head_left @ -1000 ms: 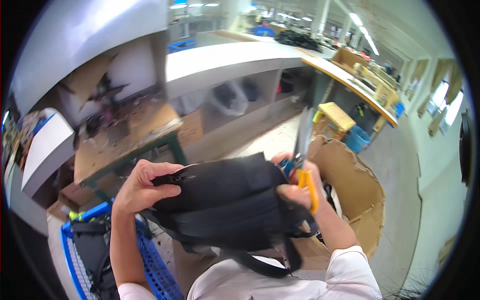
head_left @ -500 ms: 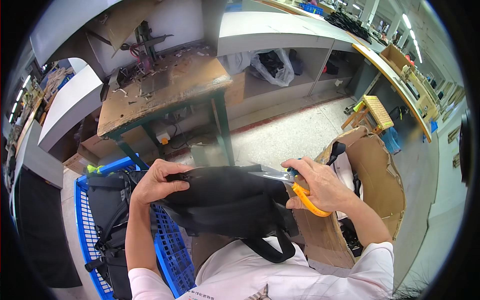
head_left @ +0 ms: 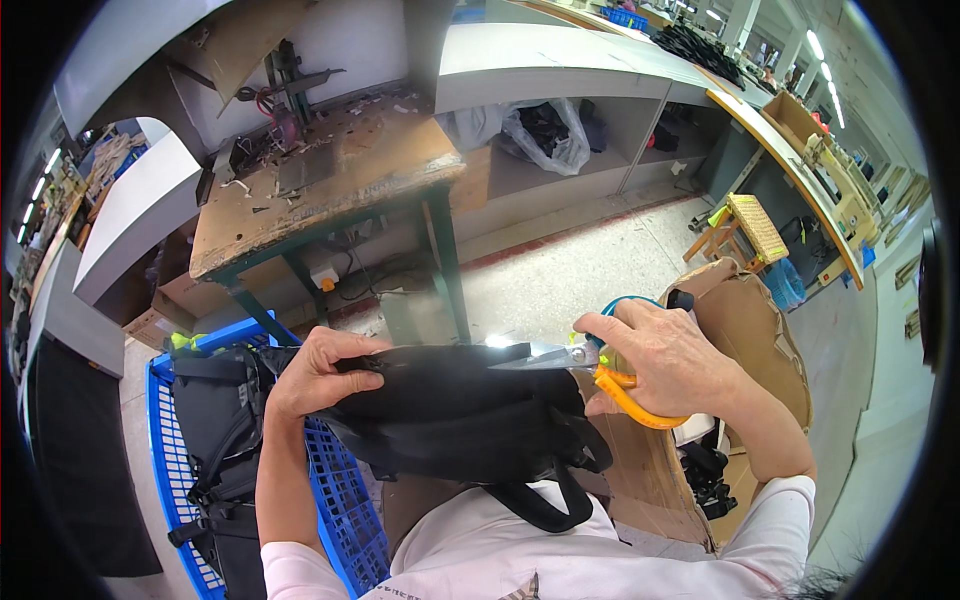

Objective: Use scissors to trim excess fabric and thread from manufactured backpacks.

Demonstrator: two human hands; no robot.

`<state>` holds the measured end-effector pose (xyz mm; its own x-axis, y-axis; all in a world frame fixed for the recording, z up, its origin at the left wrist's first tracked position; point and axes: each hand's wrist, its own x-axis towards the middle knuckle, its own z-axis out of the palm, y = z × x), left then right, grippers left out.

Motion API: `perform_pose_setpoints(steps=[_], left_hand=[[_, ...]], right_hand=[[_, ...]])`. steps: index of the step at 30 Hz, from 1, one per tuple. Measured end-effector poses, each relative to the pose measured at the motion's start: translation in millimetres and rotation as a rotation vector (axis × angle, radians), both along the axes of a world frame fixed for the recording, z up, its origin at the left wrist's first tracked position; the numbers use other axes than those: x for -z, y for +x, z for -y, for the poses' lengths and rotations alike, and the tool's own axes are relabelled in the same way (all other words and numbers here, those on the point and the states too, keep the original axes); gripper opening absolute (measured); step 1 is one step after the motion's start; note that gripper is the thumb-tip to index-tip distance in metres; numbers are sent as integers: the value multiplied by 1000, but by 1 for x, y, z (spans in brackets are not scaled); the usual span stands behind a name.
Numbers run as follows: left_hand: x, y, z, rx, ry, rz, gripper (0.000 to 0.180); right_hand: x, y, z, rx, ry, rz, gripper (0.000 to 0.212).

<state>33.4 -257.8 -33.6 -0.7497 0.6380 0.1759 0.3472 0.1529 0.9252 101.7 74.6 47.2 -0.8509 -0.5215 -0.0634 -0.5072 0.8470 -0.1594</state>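
Note:
A black fabric bag (head_left: 460,420) with a dangling strap lies across my lap. My left hand (head_left: 322,372) pinches its upper left edge between thumb and fingers. In my right hand (head_left: 660,362) is a pair of scissors (head_left: 640,402) with one orange and one teal handle loop. The scissors' blades are parted and point left, at the bag's upper right edge; whether they touch the fabric I cannot tell. The bag's underside is hidden.
A blue plastic basket (head_left: 345,500) holding black bags (head_left: 215,420) stands at my left. To the right is an open cardboard box (head_left: 640,460) with black straps inside. Ahead stands a worn wooden worktable (head_left: 350,165) with a small machine; a stool (head_left: 752,228) sits further right.
My right hand has moved slightly right and up with the scissors, whose handles have spread and whose blades have parted. The left hand keeps its hold on the bag.

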Motion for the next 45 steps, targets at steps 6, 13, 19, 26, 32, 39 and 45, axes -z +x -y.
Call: perform_pose_setpoints(steps=[6, 13, 19, 26, 32, 39, 45], left_hand=[[0, 2, 0, -29, 14, 0, 30], [-1, 4, -1, -38, -13, -29, 30], [2, 7, 1, -49, -24, -42, 29], [-1, 10, -2, -49, -21, -59, 30], [0, 8, -4, -44, -29, -48, 31], [4, 10, -3, -58, -47, -14, 30], [4, 8, -6, -59, -29, -21, 31]], right_hand=[[11, -5, -6, -42, 11, -39, 53], [5, -7, -2, -70, -1, -114, 48], [6, -16, 2, -134, 46, -85, 46], [0, -19, -1, -151, 62, -38, 45], [6, -30, 1, -237, 28, -127, 46], [11, -30, -5, -265, 136, -134, 49], [6, -31, 2, -282, 73, -146, 48]])
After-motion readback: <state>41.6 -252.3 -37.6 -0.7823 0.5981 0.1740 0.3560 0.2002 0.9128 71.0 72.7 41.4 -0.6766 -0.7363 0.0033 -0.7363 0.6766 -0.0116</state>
